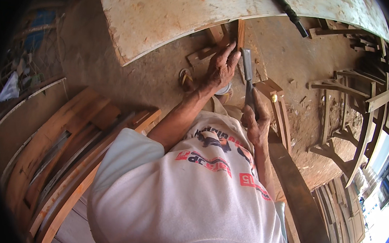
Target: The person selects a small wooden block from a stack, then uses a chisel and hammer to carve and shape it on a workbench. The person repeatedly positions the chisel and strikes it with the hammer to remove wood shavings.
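Left hand (223,68): partly open, fingers reaching toward the far side, at the wood strip (241,32); actual grip or mere contact impossible to judge from this angle.
Right hand (257,119): closed around the dark handle (250,96) of the chisel (247,64), with one finger laid along it.
Chisel: located at far centre, just right of the left hand; directed toward the far side, close beside the wood strip.
Wood strip: narrow, reddish brown; located at far centre, by the near edge of the table (166,15).
Table: pale and stained; placed across the far side.
Bar (293,18): dark; laid across the right part of the table, near end projecting past the edge.
Boards (82,109): stacked at near left.
Plank (299,196): long, brown; placed at near right, beside the shirt (190,180).
Frames (378,100): wooden; grouped at far right.
Sandal (186,78): on the floor (139,79), left of the left wrist.
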Tool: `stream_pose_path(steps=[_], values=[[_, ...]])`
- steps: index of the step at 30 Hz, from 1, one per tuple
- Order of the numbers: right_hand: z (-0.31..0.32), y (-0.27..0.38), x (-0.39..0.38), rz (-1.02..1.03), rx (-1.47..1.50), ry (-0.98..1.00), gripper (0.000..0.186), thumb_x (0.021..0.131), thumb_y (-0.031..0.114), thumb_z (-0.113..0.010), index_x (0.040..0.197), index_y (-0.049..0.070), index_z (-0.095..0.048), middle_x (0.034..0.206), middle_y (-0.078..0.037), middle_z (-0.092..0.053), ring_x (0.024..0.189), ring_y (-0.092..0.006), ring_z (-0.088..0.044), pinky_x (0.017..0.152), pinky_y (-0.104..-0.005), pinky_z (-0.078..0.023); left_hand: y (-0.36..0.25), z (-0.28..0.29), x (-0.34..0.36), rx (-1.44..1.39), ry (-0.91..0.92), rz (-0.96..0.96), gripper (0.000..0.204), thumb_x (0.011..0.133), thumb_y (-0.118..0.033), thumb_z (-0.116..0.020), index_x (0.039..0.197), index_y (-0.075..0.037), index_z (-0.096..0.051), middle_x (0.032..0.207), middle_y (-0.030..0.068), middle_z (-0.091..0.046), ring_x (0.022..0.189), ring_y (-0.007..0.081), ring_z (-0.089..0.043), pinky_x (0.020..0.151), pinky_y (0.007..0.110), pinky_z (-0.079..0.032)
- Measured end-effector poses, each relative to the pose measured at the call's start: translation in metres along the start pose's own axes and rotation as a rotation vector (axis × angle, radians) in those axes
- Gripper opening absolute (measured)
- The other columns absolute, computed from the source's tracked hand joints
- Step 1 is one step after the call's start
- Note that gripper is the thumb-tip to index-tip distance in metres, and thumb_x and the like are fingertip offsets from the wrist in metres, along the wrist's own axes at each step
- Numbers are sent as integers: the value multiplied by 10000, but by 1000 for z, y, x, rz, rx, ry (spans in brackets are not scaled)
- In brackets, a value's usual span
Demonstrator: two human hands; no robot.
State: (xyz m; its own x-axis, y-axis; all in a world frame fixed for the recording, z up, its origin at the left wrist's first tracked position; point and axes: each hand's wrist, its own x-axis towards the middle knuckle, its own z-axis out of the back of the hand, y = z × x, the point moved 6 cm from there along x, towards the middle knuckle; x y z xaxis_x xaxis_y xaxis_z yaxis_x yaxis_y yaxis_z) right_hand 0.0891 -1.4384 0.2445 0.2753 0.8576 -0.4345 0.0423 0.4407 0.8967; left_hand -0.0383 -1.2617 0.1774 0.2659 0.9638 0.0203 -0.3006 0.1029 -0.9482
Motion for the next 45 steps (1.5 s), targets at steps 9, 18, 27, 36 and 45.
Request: stream_pose_path(steps=[9, 18, 27, 36, 45], values=[[-20, 9, 49, -73, 11, -13, 602, 1031, 206, -650, 1599, 112, -473, 872, 17, -625, 693, -52, -519, 610, -249, -471, -4, 1, 0, -18, -52, -17, 440, 1085, -286, -586, 1347, 66, -627, 1248, 287, -693, 1162, 410, -684, 987, 434, -540], [-11, 13, 69, -23, 158, 2, 608, 1049, 250, -659, 1593, 64, -463, 881, 8, -634, 717, -57, -564, 627, -229, -490, -4, 1, -3, 154, -144, -126, 407, 1092, -275, -571, 1321, 50, -659, 1152, 255, -726, 1017, 362, -725, 878, 391, -570], [2, -18, 19, -70, 190, 37, 586, 1060, 194, -631, 1601, 62, -449, 842, 59, -566, 658, -41, -483, 579, -220, -428, 3, -1, 8, -83, -136, 118, 346, 1105, -298, -572, 1326, -66, -703, 870, 51, -697, 788, 74, -589, 713, 307, -523], [15, -15, 21, -61, 197, -3, 589, 1041, 204, -619, 1597, 79, -467, 845, 22, -608, 681, -52, -530, 612, -236, -470, -24, -2, 0, 193, -188, -2, 432, 967, -302, -769, 1289, -22, -704, 1062, 143, -649, 987, 278, -676, 860, 395, -544], [28, -1, 33, 6, -54, 136, 584, 1029, 231, -631, 1581, 92, -499, 871, -3, -626, 690, -78, -555, 633, -264, -504, -30, -6, -16, 209, -317, -180, 424, 941, -214, -806, 1303, -26, -691, 1132, 136, -633, 890, 228, -640, 743, 381, -543]])
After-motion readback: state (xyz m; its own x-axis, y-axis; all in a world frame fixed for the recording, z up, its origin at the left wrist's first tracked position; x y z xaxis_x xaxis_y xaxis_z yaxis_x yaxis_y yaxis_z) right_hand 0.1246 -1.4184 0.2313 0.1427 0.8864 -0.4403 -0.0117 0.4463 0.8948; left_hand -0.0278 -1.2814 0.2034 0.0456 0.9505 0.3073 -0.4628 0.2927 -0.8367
